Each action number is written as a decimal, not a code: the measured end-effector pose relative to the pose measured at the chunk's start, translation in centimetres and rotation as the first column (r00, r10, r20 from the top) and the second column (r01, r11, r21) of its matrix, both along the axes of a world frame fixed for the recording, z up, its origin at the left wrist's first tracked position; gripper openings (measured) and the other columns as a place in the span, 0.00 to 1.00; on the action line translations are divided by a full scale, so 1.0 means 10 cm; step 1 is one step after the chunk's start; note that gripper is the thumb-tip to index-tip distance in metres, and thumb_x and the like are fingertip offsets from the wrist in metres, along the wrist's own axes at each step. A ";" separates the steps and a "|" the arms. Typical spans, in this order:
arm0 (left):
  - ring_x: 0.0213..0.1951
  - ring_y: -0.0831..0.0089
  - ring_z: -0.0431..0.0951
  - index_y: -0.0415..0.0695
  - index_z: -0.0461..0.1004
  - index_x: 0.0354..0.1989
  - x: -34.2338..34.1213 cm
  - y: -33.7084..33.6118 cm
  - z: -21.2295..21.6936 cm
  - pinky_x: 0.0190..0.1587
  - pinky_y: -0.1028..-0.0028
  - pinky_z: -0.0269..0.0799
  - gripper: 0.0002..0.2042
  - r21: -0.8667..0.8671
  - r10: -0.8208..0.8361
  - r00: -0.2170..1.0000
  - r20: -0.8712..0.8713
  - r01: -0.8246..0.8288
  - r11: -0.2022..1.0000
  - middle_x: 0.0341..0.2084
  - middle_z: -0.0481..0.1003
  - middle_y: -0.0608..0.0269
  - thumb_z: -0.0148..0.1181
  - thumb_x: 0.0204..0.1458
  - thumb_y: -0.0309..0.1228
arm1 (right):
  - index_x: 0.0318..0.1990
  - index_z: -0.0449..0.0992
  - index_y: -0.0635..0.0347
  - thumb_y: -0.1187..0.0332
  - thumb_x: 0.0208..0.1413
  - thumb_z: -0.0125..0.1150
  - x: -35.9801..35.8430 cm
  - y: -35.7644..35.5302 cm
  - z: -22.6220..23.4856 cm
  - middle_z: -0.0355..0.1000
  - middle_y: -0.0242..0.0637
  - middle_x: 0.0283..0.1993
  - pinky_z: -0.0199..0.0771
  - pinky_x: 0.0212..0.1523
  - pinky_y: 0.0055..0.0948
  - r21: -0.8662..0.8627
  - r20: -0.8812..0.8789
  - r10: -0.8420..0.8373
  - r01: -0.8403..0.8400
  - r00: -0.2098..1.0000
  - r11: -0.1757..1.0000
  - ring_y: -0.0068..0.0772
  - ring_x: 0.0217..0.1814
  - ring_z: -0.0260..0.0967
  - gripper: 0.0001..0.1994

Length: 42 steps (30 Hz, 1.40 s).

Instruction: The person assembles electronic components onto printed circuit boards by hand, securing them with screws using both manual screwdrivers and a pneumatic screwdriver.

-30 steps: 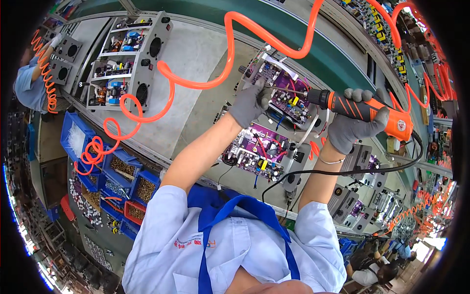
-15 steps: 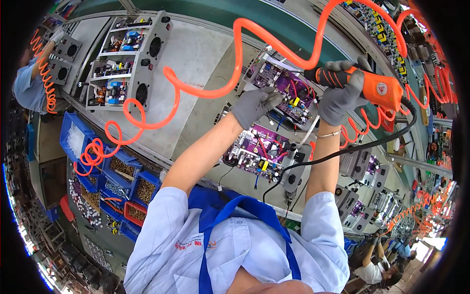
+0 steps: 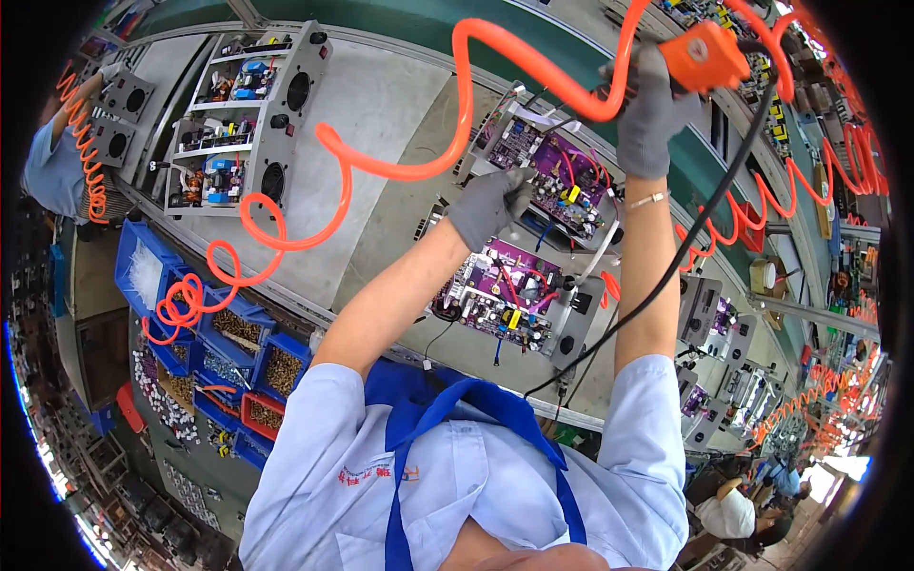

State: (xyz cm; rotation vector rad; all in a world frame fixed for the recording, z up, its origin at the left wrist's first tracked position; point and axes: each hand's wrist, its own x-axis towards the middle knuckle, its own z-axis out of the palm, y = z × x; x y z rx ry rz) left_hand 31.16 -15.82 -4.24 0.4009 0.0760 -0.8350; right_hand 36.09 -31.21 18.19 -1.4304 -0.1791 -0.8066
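My right hand [image 3: 652,119], in a grey glove, is wrapped round an orange and black corded power tool [image 3: 705,57] at the upper right. Its working end is hidden behind the hand and an orange coiled hose. My left hand [image 3: 487,207], gloved too, rests at the left edge of the farther purple circuit board [image 3: 562,181], fingertips curled together. Whatever they may pinch is hidden. Nearer me lies a second purple circuit board [image 3: 509,285] in an opened metal housing, wires and yellow parts on it.
The orange coiled hose [image 3: 400,171] loops across the bench. Metal units with fans [image 3: 276,181] stand at the left, more units [image 3: 700,314] at the right. Blue bins [image 3: 233,328] of small hardware line the bench's near-left side. A co-worker [image 3: 57,167] is at the far left.
My right hand has lifted the power tool up and away from the farther board, its cord swinging along. The left hand has stayed nearly in place.
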 end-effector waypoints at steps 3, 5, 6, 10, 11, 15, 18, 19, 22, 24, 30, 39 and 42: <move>0.29 0.73 0.74 0.32 0.67 0.48 -0.06 -0.07 0.24 0.31 0.81 0.74 0.13 0.210 0.071 0.997 0.036 -0.077 0.975 0.30 0.72 0.58 0.46 0.60 0.28 | 0.35 0.70 0.69 0.69 0.53 0.58 0.22 -0.06 -0.03 0.71 0.41 0.26 0.76 0.25 0.31 0.085 -0.031 0.143 -0.140 0.989 0.987 0.32 0.23 0.72 0.10; 0.27 0.75 0.73 0.32 0.68 0.47 -0.10 -0.09 0.53 0.29 0.82 0.72 0.12 0.248 0.116 0.992 -0.051 -0.100 0.964 0.29 0.72 0.59 0.47 0.60 0.28 | 0.36 0.70 0.68 0.68 0.53 0.58 0.25 -0.04 -0.04 0.71 0.40 0.26 0.76 0.25 0.31 0.071 -0.048 0.139 -0.135 0.989 0.988 0.32 0.23 0.72 0.10; 0.25 0.76 0.72 0.33 0.69 0.45 -0.11 -0.08 0.61 0.27 0.82 0.70 0.12 0.287 0.162 0.977 -0.135 -0.118 0.951 0.28 0.71 0.61 0.48 0.60 0.29 | 0.37 0.70 0.68 0.67 0.54 0.59 0.28 -0.03 -0.04 0.71 0.40 0.25 0.76 0.24 0.31 0.056 -0.062 0.135 -0.131 0.989 0.990 0.31 0.23 0.71 0.11; 0.26 0.77 0.73 0.34 0.70 0.43 -0.09 0.07 0.41 0.27 0.81 0.72 0.11 0.219 0.127 0.992 -0.002 -0.124 0.968 0.28 0.73 0.61 0.50 0.59 0.30 | 0.37 0.70 0.67 0.68 0.54 0.59 0.37 -0.01 -0.05 0.71 0.39 0.27 0.77 0.26 0.32 0.050 -0.063 0.209 -0.207 0.976 0.977 0.31 0.24 0.72 0.11; 0.25 0.77 0.73 0.35 0.71 0.42 -0.10 0.07 0.45 0.26 0.81 0.72 0.10 0.245 0.139 0.988 -0.062 -0.120 0.962 0.27 0.73 0.62 0.51 0.59 0.30 | 0.39 0.70 0.66 0.66 0.55 0.57 0.36 -0.04 -0.03 0.72 0.39 0.27 0.76 0.25 0.31 -0.056 -0.120 0.113 -0.121 0.986 0.991 0.32 0.25 0.72 0.11; 0.28 0.76 0.74 0.35 0.70 0.42 -0.08 0.16 0.46 0.29 0.81 0.74 0.10 0.118 0.134 0.990 -0.031 -0.130 0.985 0.29 0.73 0.61 0.51 0.59 0.29 | 0.42 0.69 0.64 0.61 0.56 0.55 0.23 -0.26 0.13 0.72 0.39 0.29 0.74 0.28 0.30 -0.122 -0.107 0.048 -0.061 0.993 0.991 0.32 0.27 0.72 0.15; 0.33 0.73 0.76 0.33 0.69 0.42 -0.04 0.26 0.45 0.33 0.81 0.77 0.09 0.052 0.229 0.965 -0.129 -0.224 0.973 0.32 0.73 0.59 0.51 0.58 0.26 | 0.46 0.68 0.65 0.58 0.54 0.53 -0.01 -0.10 0.41 0.70 0.38 0.31 0.74 0.36 0.36 0.156 -0.139 0.157 -0.135 0.978 0.978 0.34 0.29 0.70 0.19; 0.33 0.73 0.76 0.33 0.69 0.42 -0.04 0.25 0.48 0.33 0.81 0.77 0.09 0.049 0.224 0.966 -0.128 -0.219 0.974 0.32 0.73 0.59 0.51 0.58 0.26 | 0.48 0.67 0.66 0.56 0.53 0.51 -0.03 -0.13 0.43 0.68 0.38 0.30 0.72 0.36 0.38 0.151 -0.130 0.199 -0.179 0.971 0.972 0.34 0.30 0.67 0.22; 0.31 0.69 0.77 0.38 0.68 0.44 -0.07 0.25 0.58 0.36 0.75 0.78 0.10 -0.092 0.251 0.909 -0.334 -0.296 0.951 0.32 0.74 0.57 0.47 0.61 0.31 | 0.46 0.68 0.65 0.56 0.53 0.53 -0.19 -0.07 0.37 0.69 0.37 0.29 0.75 0.32 0.38 0.349 0.006 0.361 -0.340 0.933 0.873 0.34 0.28 0.70 0.21; 0.29 0.72 0.75 0.39 0.67 0.47 -0.10 0.16 0.63 0.33 0.76 0.77 0.11 0.021 0.305 0.908 -0.286 -0.313 0.950 0.31 0.73 0.59 0.44 0.62 0.31 | 0.49 0.67 0.66 0.56 0.52 0.53 -0.25 -0.11 0.34 0.67 0.37 0.30 0.74 0.33 0.39 0.361 0.010 0.398 -0.375 0.917 0.854 0.33 0.28 0.68 0.23; 0.23 0.75 0.71 0.40 0.67 0.48 -0.07 0.09 0.50 0.28 0.79 0.74 0.13 0.005 0.288 0.911 -0.295 -0.300 0.954 0.26 0.71 0.63 0.40 0.64 0.35 | 0.47 0.68 0.65 0.56 0.54 0.53 -0.35 -0.13 0.27 0.68 0.38 0.29 0.75 0.34 0.38 0.365 -0.050 0.218 -0.185 0.975 0.912 0.34 0.29 0.70 0.22; 0.31 0.74 0.74 0.39 0.69 0.40 -0.02 -0.04 0.03 0.29 0.80 0.76 0.10 -0.368 0.364 0.923 -0.127 -0.385 0.846 0.30 0.74 0.60 0.39 0.60 0.26 | 0.38 0.67 0.63 0.54 0.54 0.52 -0.25 0.00 0.24 0.70 0.42 0.24 0.77 0.30 0.37 0.354 -0.138 0.138 -0.081 0.981 0.932 0.38 0.24 0.71 0.18; 0.31 0.74 0.74 0.39 0.70 0.40 -0.08 -0.13 0.22 0.31 0.80 0.76 0.08 -0.117 0.538 0.765 -0.355 -0.607 0.786 0.30 0.74 0.61 0.45 0.60 0.27 | 0.39 0.68 0.62 0.55 0.53 0.53 -0.11 -0.03 0.11 0.71 0.43 0.22 0.76 0.26 0.37 0.385 -0.275 0.122 -0.007 0.954 0.923 0.39 0.21 0.71 0.17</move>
